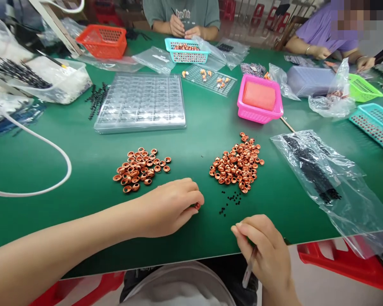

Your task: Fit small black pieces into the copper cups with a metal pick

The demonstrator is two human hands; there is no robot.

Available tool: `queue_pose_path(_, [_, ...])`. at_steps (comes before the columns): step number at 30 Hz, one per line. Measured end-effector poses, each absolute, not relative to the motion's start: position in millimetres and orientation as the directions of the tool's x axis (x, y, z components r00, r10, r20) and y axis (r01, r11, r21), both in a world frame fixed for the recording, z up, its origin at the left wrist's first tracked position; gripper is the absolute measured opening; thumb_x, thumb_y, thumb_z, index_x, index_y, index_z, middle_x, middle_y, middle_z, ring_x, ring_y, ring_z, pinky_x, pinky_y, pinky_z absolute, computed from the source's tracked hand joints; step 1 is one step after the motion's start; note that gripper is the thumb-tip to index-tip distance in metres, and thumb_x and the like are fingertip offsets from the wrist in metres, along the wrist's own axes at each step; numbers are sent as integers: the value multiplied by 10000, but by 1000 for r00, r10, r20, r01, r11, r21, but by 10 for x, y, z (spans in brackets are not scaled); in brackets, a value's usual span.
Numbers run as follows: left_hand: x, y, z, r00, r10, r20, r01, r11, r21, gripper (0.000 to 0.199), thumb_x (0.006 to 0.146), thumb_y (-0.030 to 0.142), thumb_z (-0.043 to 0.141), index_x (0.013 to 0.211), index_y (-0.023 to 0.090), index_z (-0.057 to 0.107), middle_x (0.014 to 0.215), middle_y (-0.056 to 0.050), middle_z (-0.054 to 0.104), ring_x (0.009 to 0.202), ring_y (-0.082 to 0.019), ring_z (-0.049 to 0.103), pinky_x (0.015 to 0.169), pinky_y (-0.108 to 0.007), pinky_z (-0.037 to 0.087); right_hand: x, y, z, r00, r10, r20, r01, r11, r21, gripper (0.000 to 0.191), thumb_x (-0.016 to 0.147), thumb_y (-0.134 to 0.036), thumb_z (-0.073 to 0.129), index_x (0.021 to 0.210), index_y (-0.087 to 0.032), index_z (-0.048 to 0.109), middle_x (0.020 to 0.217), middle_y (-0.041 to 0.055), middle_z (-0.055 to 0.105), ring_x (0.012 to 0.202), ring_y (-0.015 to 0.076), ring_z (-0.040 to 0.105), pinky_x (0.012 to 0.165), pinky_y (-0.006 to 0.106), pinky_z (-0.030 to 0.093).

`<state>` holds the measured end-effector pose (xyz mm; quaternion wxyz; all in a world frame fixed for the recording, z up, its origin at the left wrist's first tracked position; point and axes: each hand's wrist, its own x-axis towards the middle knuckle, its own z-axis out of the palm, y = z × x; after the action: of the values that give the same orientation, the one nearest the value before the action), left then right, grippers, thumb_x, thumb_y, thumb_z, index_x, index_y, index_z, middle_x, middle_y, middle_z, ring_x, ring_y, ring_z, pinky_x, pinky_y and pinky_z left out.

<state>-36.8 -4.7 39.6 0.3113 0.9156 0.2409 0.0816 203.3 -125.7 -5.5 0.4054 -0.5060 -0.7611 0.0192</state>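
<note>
My left hand (178, 208) is closed in a pinch on a small copper-coloured bead (197, 206), which shows between thumb and forefinger. It rests just in front of a loose pile of round hollow copper beads (137, 168). My right hand (264, 246) is closed at the table's front edge, its thumb and forefinger pressed together. A slim tool with a pale grey handle (249, 270) passes through that hand; its tip is hidden by the fingers. Tiny black pieces (232, 198) lie scattered between my hands. Beyond them is a second, larger pile of copper beads (238, 163).
A stack of clear compartment trays (143, 102) stands behind the left pile. A pink basket (260, 114) holds an orange-red block. Plastic bags of black strips (312, 165) lie at right. Two people sit across the table. A white cable (68, 170) loops at left.
</note>
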Motion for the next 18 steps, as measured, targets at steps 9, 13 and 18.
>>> queue_pose_path(9, [-656, 106, 626, 742, 640, -202, 667, -670, 325, 179, 917, 180, 530, 1007, 181, 685, 1046, -89, 632, 962, -250, 590, 866, -378, 474, 2062, -1241, -149, -6, 786, 619, 774, 395, -495, 217, 852, -96, 675, 1001, -228, 588, 788, -13, 659, 695, 116, 626, 619, 243, 527])
queue_pose_path(13, [-427, 167, 630, 705, 683, -189, 705, -647, 291, 205, 934, 263, 590, 1103, 169, 659, 1070, -89, 645, 994, -263, 598, 847, -387, 484, 2061, -1254, -171, -14, 786, 618, 783, 393, -482, 217, 859, -93, 668, 1005, -226, 577, 781, -14, 657, 697, 113, 621, 614, 239, 526])
queue_pose_path(18, [-63, 326, 396, 705, 704, -83, 675, -630, 385, 207, 915, 263, 640, 1084, 145, 645, 1050, -95, 661, 992, -276, 603, 852, -398, 474, 2062, -1240, -184, -29, 777, 629, 803, 393, -449, 201, 868, -107, 660, 1000, -231, 574, 776, -14, 662, 689, 113, 628, 616, 240, 527])
